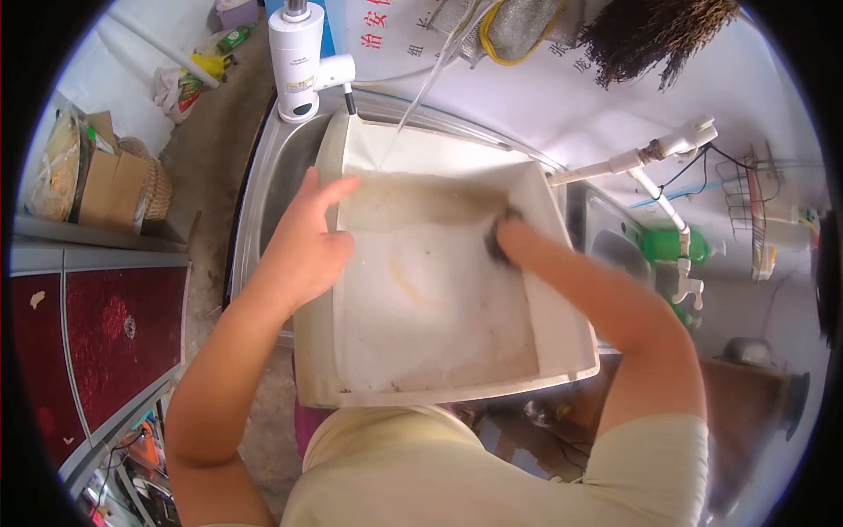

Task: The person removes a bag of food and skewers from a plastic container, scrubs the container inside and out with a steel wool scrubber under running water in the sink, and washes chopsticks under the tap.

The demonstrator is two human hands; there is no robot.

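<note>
A large white plastic bin (316, 351) lies tilted over the steel sink, its opening facing me. Brownish water (421, 200) has pooled along its far inner side, and a thin stream of water (421, 92) falls into it from above. My left hand (314, 237) rests on the bin's left rim, thumb and forefinger apart over the edge. Inside the bin, my right hand (516, 237) is closed on a dark scrubber (499, 242) against the right inner wall; the hand is slightly blurred.
The steel sink (303, 162) extends beneath the bin, with a second basin (615, 246) at right. White pipes with a tap (685, 285) stick out on the right. A white water heater tap (296, 61) stands at the back left. Red cabinets (123, 334) are at left.
</note>
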